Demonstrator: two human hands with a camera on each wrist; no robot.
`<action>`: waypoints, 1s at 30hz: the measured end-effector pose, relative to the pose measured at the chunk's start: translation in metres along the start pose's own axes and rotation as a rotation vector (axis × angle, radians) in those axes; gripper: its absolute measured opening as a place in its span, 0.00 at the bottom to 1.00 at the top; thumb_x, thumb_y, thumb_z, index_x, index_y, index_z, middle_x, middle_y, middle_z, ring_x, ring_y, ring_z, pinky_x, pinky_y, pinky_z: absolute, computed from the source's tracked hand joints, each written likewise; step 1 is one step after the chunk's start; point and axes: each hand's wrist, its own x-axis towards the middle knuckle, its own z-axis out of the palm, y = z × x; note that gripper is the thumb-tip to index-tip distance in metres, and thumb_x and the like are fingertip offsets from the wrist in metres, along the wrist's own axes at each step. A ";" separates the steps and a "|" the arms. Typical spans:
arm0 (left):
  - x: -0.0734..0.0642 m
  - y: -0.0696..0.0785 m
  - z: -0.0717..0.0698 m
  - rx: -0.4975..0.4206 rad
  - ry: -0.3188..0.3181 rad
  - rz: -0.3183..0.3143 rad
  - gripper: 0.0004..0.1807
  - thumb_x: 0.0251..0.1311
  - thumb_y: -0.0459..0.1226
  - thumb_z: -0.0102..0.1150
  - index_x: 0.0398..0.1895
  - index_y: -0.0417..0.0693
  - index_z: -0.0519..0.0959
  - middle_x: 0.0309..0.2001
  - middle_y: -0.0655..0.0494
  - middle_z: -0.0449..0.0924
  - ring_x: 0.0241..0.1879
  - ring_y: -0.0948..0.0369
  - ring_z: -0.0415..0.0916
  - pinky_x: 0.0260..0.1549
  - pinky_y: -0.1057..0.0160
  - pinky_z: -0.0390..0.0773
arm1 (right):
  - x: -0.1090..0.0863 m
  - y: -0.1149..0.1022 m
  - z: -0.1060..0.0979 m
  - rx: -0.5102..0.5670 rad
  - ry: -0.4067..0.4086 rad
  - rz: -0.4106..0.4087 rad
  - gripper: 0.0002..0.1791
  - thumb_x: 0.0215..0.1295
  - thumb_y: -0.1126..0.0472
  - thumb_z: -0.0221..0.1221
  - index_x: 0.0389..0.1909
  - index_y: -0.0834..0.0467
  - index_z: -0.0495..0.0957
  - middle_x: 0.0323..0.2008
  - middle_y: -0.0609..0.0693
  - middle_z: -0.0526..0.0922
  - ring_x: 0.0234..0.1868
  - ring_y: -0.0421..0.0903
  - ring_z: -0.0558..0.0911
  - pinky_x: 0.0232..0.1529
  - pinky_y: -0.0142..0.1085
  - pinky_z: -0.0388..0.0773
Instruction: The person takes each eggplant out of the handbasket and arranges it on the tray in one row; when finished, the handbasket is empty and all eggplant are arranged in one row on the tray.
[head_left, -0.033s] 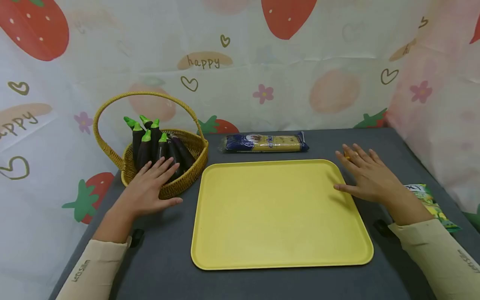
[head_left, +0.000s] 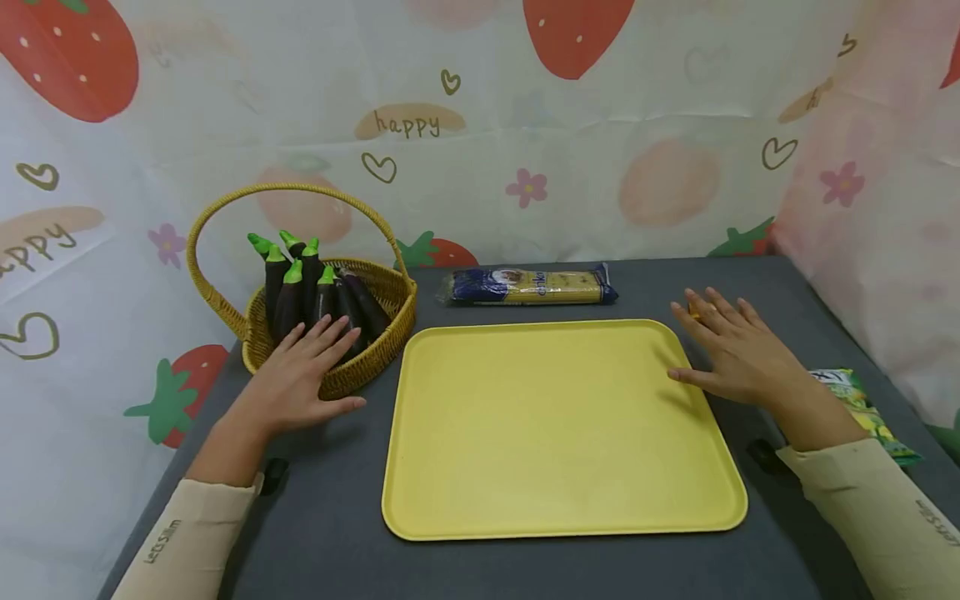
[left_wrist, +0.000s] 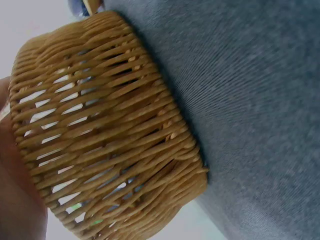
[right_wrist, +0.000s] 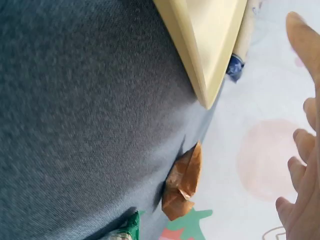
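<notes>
In the head view my left hand is spread with straight fingers over the front of a wicker basket. Several dark eggplants with green stems stand in that basket, their lower parts hidden by its wall and my fingers. The left wrist view shows the woven basket side close up, with part of the hand beyond its rim. My right hand, fingers extended and holding nothing, hovers by the right edge of a yellow tray. Below it lies an orange-brown packet, mostly covered by the fingers in the head view.
Behind the tray lies a blue and yellow pasta packet. A green packet sits at the right, partly behind my right forearm. The grey table meets a strawberry-print curtain at the back.
</notes>
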 end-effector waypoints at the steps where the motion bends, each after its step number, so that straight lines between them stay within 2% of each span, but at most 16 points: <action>1: -0.001 0.001 0.000 0.001 0.002 -0.001 0.52 0.54 0.67 0.57 0.76 0.49 0.55 0.75 0.45 0.50 0.73 0.46 0.45 0.67 0.43 0.42 | 0.000 -0.001 0.000 -0.003 0.002 -0.004 0.52 0.62 0.30 0.54 0.77 0.56 0.47 0.76 0.59 0.44 0.75 0.60 0.41 0.68 0.57 0.32; 3: -0.004 0.001 0.000 0.004 0.018 -0.004 0.52 0.55 0.67 0.56 0.76 0.49 0.55 0.75 0.44 0.51 0.73 0.46 0.45 0.67 0.43 0.43 | 0.000 -0.003 0.000 0.002 0.008 -0.012 0.52 0.62 0.30 0.55 0.77 0.56 0.48 0.76 0.59 0.45 0.75 0.59 0.41 0.68 0.57 0.33; 5: -0.010 -0.001 -0.002 0.001 0.077 -0.016 0.49 0.56 0.66 0.56 0.74 0.48 0.59 0.73 0.44 0.55 0.72 0.46 0.49 0.66 0.43 0.47 | 0.003 -0.006 -0.002 0.014 0.016 -0.026 0.52 0.62 0.30 0.55 0.77 0.56 0.48 0.76 0.59 0.45 0.75 0.59 0.42 0.69 0.57 0.35; 7: -0.016 -0.006 -0.006 -0.003 0.202 -0.034 0.46 0.56 0.64 0.59 0.70 0.45 0.66 0.68 0.42 0.64 0.67 0.44 0.59 0.63 0.42 0.55 | 0.007 -0.011 -0.006 0.031 0.016 -0.043 0.52 0.62 0.31 0.55 0.77 0.55 0.48 0.76 0.58 0.45 0.75 0.58 0.42 0.68 0.58 0.38; 10: -0.027 -0.020 -0.013 -0.025 0.458 -0.106 0.35 0.53 0.57 0.65 0.56 0.39 0.78 0.52 0.40 0.78 0.52 0.43 0.73 0.50 0.42 0.70 | 0.019 -0.021 -0.013 0.083 0.003 -0.069 0.50 0.64 0.33 0.55 0.77 0.55 0.47 0.76 0.58 0.46 0.75 0.58 0.43 0.68 0.58 0.42; 12: -0.032 -0.033 -0.016 -0.061 0.601 -0.189 0.28 0.52 0.51 0.67 0.46 0.36 0.81 0.41 0.40 0.80 0.40 0.44 0.74 0.39 0.44 0.73 | 0.029 -0.030 -0.018 0.126 -0.012 -0.085 0.50 0.65 0.34 0.56 0.77 0.56 0.47 0.75 0.59 0.47 0.75 0.59 0.45 0.68 0.58 0.44; 14: -0.037 -0.045 -0.016 -0.133 0.674 -0.306 0.23 0.54 0.46 0.68 0.43 0.35 0.81 0.37 0.39 0.77 0.37 0.45 0.72 0.36 0.48 0.70 | 0.040 -0.040 -0.022 0.168 -0.040 -0.096 0.49 0.66 0.35 0.55 0.77 0.56 0.47 0.75 0.60 0.48 0.74 0.59 0.46 0.67 0.58 0.46; 16: -0.039 -0.058 -0.013 -0.253 0.665 -0.442 0.21 0.57 0.45 0.67 0.43 0.36 0.80 0.40 0.40 0.75 0.39 0.46 0.70 0.37 0.54 0.69 | 0.054 -0.052 -0.024 0.201 -0.070 -0.111 0.48 0.66 0.34 0.54 0.77 0.56 0.47 0.75 0.60 0.49 0.74 0.60 0.47 0.67 0.58 0.47; 18: -0.042 -0.068 -0.008 -0.442 0.596 -0.560 0.22 0.61 0.45 0.65 0.49 0.37 0.77 0.50 0.40 0.72 0.48 0.47 0.70 0.42 0.60 0.68 | 0.069 -0.066 -0.026 0.225 -0.099 -0.137 0.47 0.67 0.34 0.52 0.77 0.56 0.48 0.74 0.60 0.50 0.74 0.60 0.48 0.67 0.58 0.49; 21: -0.047 -0.079 0.002 -0.768 0.465 -0.678 0.23 0.65 0.44 0.61 0.57 0.40 0.71 0.65 0.43 0.63 0.65 0.49 0.63 0.52 0.72 0.68 | 0.092 -0.089 -0.027 0.259 -0.137 -0.191 0.44 0.69 0.36 0.51 0.76 0.55 0.50 0.74 0.60 0.51 0.73 0.60 0.51 0.66 0.58 0.52; 23: -0.050 -0.080 0.007 -0.935 0.402 -0.700 0.25 0.66 0.42 0.60 0.62 0.41 0.67 0.71 0.44 0.57 0.71 0.51 0.55 0.53 0.75 0.66 | 0.105 -0.106 -0.027 0.277 -0.158 -0.225 0.42 0.70 0.38 0.52 0.76 0.54 0.51 0.74 0.59 0.52 0.73 0.59 0.52 0.65 0.58 0.55; 25: -0.052 -0.077 0.011 -1.023 0.376 -0.690 0.28 0.66 0.39 0.61 0.65 0.41 0.65 0.72 0.43 0.55 0.70 0.55 0.56 0.51 0.76 0.67 | 0.118 -0.122 -0.026 0.289 -0.174 -0.260 0.40 0.71 0.39 0.52 0.76 0.54 0.52 0.74 0.58 0.53 0.73 0.58 0.54 0.65 0.57 0.56; 27: -0.052 -0.071 0.011 -1.057 0.378 -0.673 0.28 0.65 0.37 0.61 0.65 0.39 0.65 0.71 0.40 0.57 0.66 0.60 0.62 0.47 0.78 0.69 | 0.130 -0.138 -0.026 0.295 -0.182 -0.288 0.39 0.71 0.39 0.51 0.76 0.53 0.53 0.73 0.57 0.55 0.73 0.57 0.55 0.65 0.56 0.57; 30: -0.053 -0.062 0.012 -1.066 0.401 -0.668 0.28 0.65 0.35 0.61 0.64 0.33 0.64 0.66 0.37 0.60 0.57 0.61 0.68 0.43 0.78 0.70 | 0.151 -0.161 -0.026 0.316 -0.164 -0.333 0.37 0.72 0.41 0.52 0.75 0.52 0.55 0.72 0.55 0.59 0.71 0.55 0.58 0.65 0.54 0.57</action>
